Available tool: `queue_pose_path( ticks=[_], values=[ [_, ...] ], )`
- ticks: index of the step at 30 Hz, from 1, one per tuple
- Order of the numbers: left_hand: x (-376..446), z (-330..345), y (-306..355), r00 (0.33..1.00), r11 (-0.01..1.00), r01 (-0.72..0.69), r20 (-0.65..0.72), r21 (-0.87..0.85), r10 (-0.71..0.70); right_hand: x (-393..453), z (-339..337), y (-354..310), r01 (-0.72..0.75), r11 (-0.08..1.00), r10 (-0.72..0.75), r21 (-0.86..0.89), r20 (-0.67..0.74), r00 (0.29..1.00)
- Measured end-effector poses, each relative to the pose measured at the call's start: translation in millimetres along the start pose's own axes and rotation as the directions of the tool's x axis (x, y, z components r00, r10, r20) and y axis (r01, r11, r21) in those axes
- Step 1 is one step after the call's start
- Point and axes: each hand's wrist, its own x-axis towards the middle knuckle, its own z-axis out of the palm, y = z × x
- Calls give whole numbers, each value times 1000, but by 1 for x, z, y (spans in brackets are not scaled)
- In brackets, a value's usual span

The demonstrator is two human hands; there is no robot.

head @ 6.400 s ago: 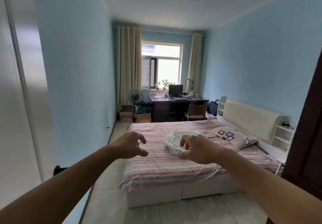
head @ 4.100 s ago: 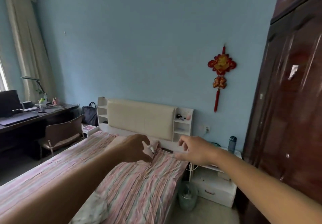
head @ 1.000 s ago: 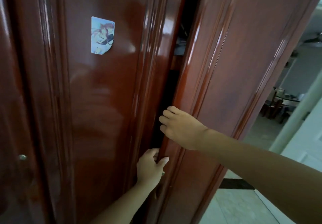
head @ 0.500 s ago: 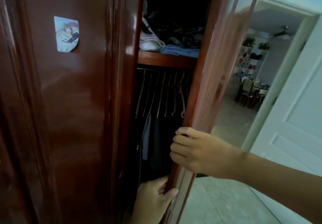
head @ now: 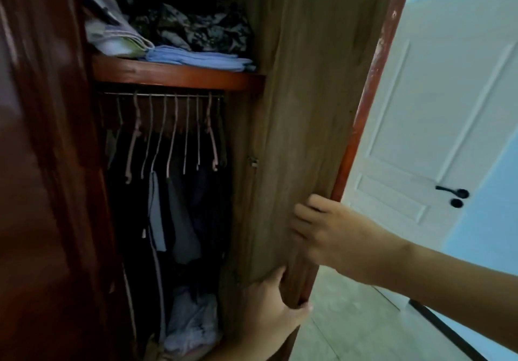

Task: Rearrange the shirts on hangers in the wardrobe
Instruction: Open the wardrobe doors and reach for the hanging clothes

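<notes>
The shirts on hangers (head: 168,192) were seen hanging lengthwise from the rail (head: 162,95) at centre left, up and left of both hands, with the left hand (head: 273,308) nearer and, like the right hand (head: 328,237), gripping the door (head: 305,108) edge.

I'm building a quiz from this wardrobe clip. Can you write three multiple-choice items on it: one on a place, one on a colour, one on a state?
1. Where do the folded clothes lie?
A. on the shelf above the rail
B. on the floor outside
C. on the white door

2. What colour is the folded pile at the shelf's front?
A. red
B. light blue
C. yellow

3. How is the wardrobe door?
A. shut
B. taken off
C. swung open, gripped by both hands

Answers: 1 A, the folded clothes sit on the shelf over the rail. 2 B, that pile is light blue. 3 C, the right hand and left hand grip the wardrobe door edge.
</notes>
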Motion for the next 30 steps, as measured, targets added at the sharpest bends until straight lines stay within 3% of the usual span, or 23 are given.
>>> queue_pose_path(
  ticks=[3, 6, 13, 18, 22, 26, 30],
  values=[
    [14, 28, 26, 999, 999, 38, 31, 35, -39, -16, 18, 5, -51, 997, 60, -63, 135, 989],
    [30, 56, 44, 994, 998, 21, 109, 65, -28, -35, 40, 17, -106, 994, 108, -22, 108, 988],
    [60, 101, 75, 1000, 994, -20, 17, 105, 18, -66, 92, 38, -174, 984, 168, 43, 115, 979],
    [79, 113, 84, 999, 985, -46, 31, 168, 42, -78, 111, 48, -166, 983, 160, 83, 68, 985],
    [80, 100, 69, 985, 982, -81, 162, 173, 53, -77, 109, 42, -179, 971, 175, 157, 38, 984],
    [93, 50, 54, 927, 924, -240, 352, 297, 128, -71, 102, 34, -206, 934, 208, 293, 23, 978],
    [112, -18, 48, 850, 768, -468, 461, 438, 255, -49, 92, 19, -308, 815, 359, 491, -11, 933]
  ],
)
